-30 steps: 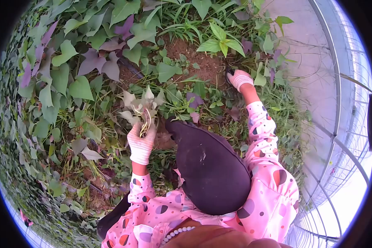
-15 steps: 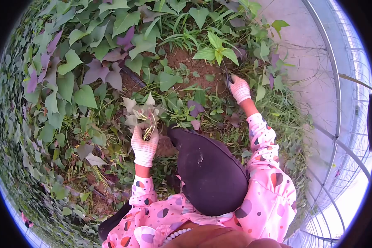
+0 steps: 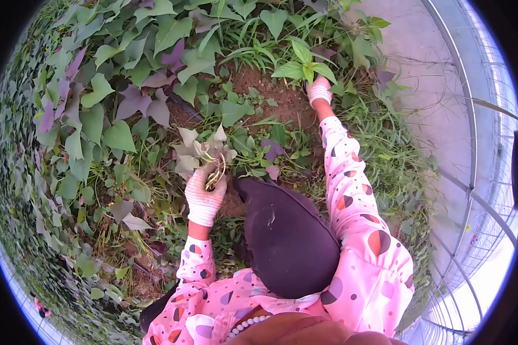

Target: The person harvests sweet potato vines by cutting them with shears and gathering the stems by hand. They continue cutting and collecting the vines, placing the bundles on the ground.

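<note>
My left hand (image 3: 206, 198), in a pale glove, is closed around a bundle of cut vine stems (image 3: 216, 172), with pale-backed leaves fanning out above it. Farther forward and to the right, my right hand (image 3: 318, 91), also gloved, reaches in beneath a bright green leafy plant (image 3: 305, 64). Leaves cover its fingertips, and only a bit of a dark tool shows beside them. What the fingers grip there is hidden. Bare reddish soil (image 3: 282, 103) lies just left of this hand.
Dense green and purple vines (image 3: 121, 109) spread over the left side. My dark-clad knee (image 3: 288, 236) rises between my arms. On the right stand a pale sheet (image 3: 426, 86) and a curved metal frame (image 3: 471, 144). A distant person in pink shows at lower left.
My right hand has moved forward and slightly left, under the bright green plant, and the dark tool is now mostly hidden. My left hand and its bundle have shifted slightly right.
</note>
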`<state>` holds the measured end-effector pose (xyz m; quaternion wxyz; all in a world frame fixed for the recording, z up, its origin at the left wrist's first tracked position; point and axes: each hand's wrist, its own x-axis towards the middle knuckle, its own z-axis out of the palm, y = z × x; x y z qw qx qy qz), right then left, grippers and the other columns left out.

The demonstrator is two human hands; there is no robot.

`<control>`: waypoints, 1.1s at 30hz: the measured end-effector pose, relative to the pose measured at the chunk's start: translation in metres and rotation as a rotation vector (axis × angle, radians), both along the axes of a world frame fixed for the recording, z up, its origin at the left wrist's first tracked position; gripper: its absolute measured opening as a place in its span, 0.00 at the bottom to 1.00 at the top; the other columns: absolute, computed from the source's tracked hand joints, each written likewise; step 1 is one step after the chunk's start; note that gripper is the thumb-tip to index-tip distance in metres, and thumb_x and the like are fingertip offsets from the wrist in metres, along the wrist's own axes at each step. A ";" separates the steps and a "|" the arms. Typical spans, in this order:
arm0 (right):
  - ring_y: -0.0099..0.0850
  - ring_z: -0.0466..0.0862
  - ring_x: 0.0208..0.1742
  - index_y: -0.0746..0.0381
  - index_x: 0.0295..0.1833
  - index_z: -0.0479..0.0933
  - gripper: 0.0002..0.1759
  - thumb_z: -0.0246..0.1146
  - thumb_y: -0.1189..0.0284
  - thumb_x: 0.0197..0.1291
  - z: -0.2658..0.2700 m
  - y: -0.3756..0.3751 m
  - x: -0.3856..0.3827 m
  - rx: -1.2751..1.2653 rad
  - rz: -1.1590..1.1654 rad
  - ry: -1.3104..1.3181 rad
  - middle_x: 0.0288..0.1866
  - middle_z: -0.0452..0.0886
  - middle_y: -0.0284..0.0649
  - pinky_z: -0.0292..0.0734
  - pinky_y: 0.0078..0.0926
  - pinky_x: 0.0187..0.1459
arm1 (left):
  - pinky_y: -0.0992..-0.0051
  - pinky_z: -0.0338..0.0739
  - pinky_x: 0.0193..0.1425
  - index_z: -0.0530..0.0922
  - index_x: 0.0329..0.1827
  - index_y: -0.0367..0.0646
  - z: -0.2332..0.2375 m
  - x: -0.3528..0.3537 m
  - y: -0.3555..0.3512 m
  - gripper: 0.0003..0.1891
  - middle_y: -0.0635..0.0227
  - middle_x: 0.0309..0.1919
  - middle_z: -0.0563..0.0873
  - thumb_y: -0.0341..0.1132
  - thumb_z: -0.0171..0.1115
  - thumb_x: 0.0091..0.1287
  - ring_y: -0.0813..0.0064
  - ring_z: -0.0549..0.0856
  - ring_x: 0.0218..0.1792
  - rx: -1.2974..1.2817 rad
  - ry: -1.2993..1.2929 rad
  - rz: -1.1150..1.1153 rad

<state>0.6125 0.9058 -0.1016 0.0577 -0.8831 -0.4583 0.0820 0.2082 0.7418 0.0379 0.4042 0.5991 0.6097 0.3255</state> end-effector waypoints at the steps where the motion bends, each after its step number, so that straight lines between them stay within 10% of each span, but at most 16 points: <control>1: 0.52 0.82 0.50 0.65 0.59 0.71 0.33 0.57 0.48 0.59 0.001 -0.003 0.002 0.047 -0.006 0.041 0.48 0.83 0.51 0.77 0.43 0.53 | 0.72 0.79 0.45 0.82 0.46 0.40 0.000 -0.002 0.004 0.16 0.62 0.38 0.86 0.26 0.68 0.53 0.67 0.86 0.36 0.120 0.036 -0.024; 3: 0.44 0.85 0.39 0.67 0.55 0.73 0.29 0.63 0.54 0.57 -0.001 -0.012 -0.002 0.001 -0.044 0.020 0.39 0.85 0.45 0.79 0.37 0.44 | 0.70 0.79 0.46 0.82 0.45 0.41 0.004 0.000 0.010 0.16 0.61 0.38 0.86 0.26 0.69 0.50 0.63 0.86 0.37 0.240 0.073 -0.050; 7: 0.18 0.73 0.20 0.65 0.40 0.77 0.12 0.68 0.70 0.53 0.095 -0.083 -0.103 0.239 -0.100 1.198 0.25 0.79 0.33 0.67 0.17 0.23 | 0.63 0.77 0.48 0.82 0.46 0.45 0.011 0.009 0.025 0.21 0.63 0.45 0.84 0.26 0.70 0.44 0.58 0.82 0.44 0.505 0.168 -0.200; 13: 0.17 0.74 0.17 0.63 0.41 0.79 0.14 0.67 0.63 0.60 0.175 -0.145 -0.179 -0.073 0.184 1.714 0.23 0.80 0.32 0.66 0.15 0.21 | 0.57 0.73 0.56 0.79 0.54 0.46 0.022 0.049 0.051 0.27 0.58 0.54 0.80 0.26 0.69 0.46 0.51 0.77 0.57 0.506 0.116 -0.512; 17: 0.17 0.74 0.16 0.62 0.40 0.80 0.15 0.64 0.60 0.64 0.181 -0.134 -0.164 -0.313 0.139 1.648 0.25 0.83 0.33 0.67 0.15 0.19 | 0.58 0.74 0.55 0.78 0.52 0.45 -0.008 0.044 0.042 0.25 0.60 0.49 0.83 0.26 0.70 0.48 0.53 0.80 0.52 0.485 0.142 -0.416; 21: 0.17 0.75 0.17 0.61 0.38 0.79 0.17 0.63 0.57 0.64 0.160 -0.124 -0.125 0.004 -0.034 1.454 0.27 0.84 0.34 0.68 0.16 0.20 | 0.60 0.75 0.49 0.79 0.42 0.41 -0.016 0.048 0.033 0.16 0.62 0.36 0.82 0.28 0.72 0.49 0.61 0.81 0.41 0.461 -0.049 -0.362; 25: 0.25 0.76 0.21 0.64 0.40 0.81 0.28 0.58 0.46 0.64 0.073 -0.127 -0.031 0.028 -0.133 0.769 0.25 0.80 0.38 0.71 0.23 0.26 | 0.72 0.76 0.36 0.78 0.39 0.39 -0.025 0.039 0.019 0.12 0.61 0.29 0.81 0.30 0.72 0.56 0.65 0.80 0.27 0.183 -0.218 -0.153; 28: 0.41 0.83 0.33 0.66 0.43 0.81 0.36 0.51 0.40 0.65 0.027 -0.145 0.027 -0.246 -0.115 0.424 0.31 0.83 0.49 0.77 0.34 0.38 | 0.71 0.76 0.38 0.79 0.38 0.39 -0.031 0.029 0.018 0.10 0.61 0.30 0.81 0.30 0.71 0.57 0.65 0.81 0.30 0.024 -0.230 -0.120; 30: 0.56 0.76 0.57 0.69 0.49 0.80 0.40 0.44 0.40 0.65 0.018 -0.156 0.037 -0.437 0.045 0.343 0.49 0.79 0.62 0.69 0.42 0.59 | 0.71 0.76 0.38 0.79 0.37 0.39 -0.027 0.027 0.019 0.10 0.61 0.30 0.81 0.30 0.71 0.57 0.65 0.81 0.30 0.002 -0.224 -0.129; 33: 0.54 0.77 0.57 0.68 0.49 0.80 0.38 0.44 0.43 0.66 0.021 -0.152 0.032 -0.473 0.026 0.274 0.51 0.79 0.61 0.70 0.42 0.60 | 0.71 0.76 0.39 0.79 0.37 0.39 -0.022 0.027 0.021 0.10 0.61 0.30 0.81 0.30 0.71 0.56 0.65 0.80 0.30 -0.001 -0.221 -0.133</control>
